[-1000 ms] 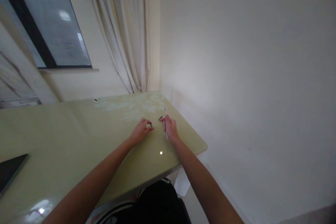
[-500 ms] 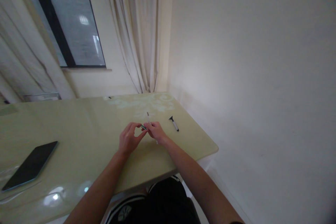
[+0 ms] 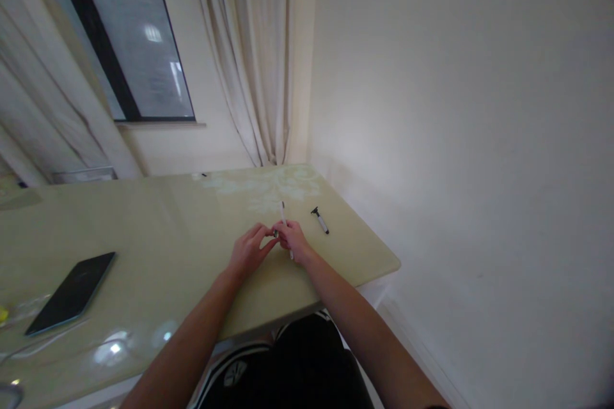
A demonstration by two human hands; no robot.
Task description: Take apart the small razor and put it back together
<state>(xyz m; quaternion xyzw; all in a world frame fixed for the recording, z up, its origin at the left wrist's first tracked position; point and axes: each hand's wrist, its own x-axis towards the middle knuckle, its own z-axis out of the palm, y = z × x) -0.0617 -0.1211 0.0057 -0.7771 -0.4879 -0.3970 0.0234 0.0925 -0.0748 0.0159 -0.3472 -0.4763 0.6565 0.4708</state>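
My left hand is closed, its thumb and fingers pinching a small dark-green and pale thing; the fingers cover most of it, so I cannot tell its kind. My right hand meets it fingertip to fingertip and is closed around a thin white toothbrush. The brush's dark-tipped head points away from me, and its handle end pokes out below the palm. To the right of that hand lies a razor with a black head and a grey handle.
A dark tablet lies on the pale green glossy table at the left, with a cable near it. One small black item is at the far edge. A wall rises along the right side.
Both hands now appear slightly further right, still together. The small greenish thing is turned and more covered by the fingers. The toothbrush stands more upright in view. The razor stays on the table.
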